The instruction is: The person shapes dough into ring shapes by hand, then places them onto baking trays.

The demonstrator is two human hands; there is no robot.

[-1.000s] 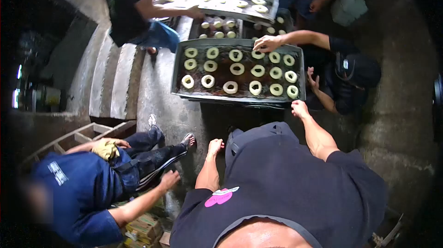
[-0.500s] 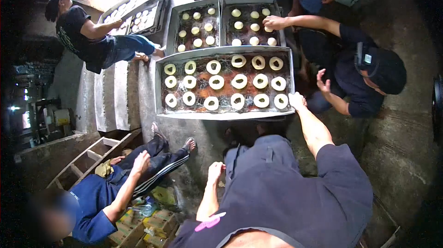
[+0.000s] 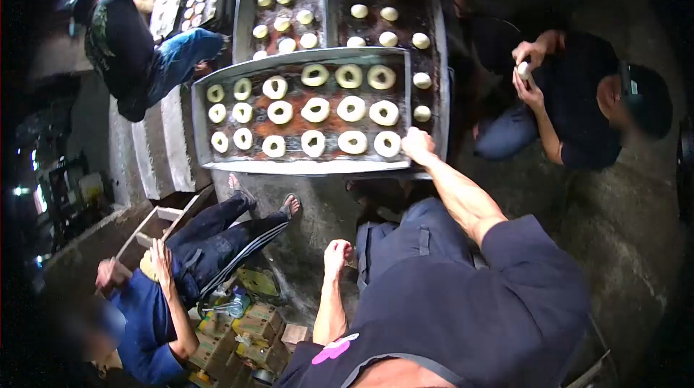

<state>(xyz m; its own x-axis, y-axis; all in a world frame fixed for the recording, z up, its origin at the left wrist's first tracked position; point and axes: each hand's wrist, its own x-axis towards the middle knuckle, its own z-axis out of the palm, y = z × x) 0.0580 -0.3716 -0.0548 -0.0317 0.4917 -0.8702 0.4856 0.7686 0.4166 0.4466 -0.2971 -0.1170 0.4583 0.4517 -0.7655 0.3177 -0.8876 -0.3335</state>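
My right hand [image 3: 419, 145] is closed on the near right corner of a metal tray [image 3: 303, 167]. Rows of pale dough rings [image 3: 315, 110] lie on this tray, which overlaps the near part of other trays bearing round dough balls. My left hand [image 3: 337, 256] hangs in front of my body, away from the tray, with its fingers curled in; whatever may be inside them is hidden.
A person at the right holds a dough ball [image 3: 523, 69]. Others stand at the upper left, lower left and top. A wooden ladder [image 3: 170, 213] and cardboard boxes [image 3: 260, 321] are at the lower left; more trays lie at the upper left.
The ring tray has shifted left with my right hand on its corner, uncovering dough balls at the right. The person at the right has drawn back from the trays, now holding a dough ball.
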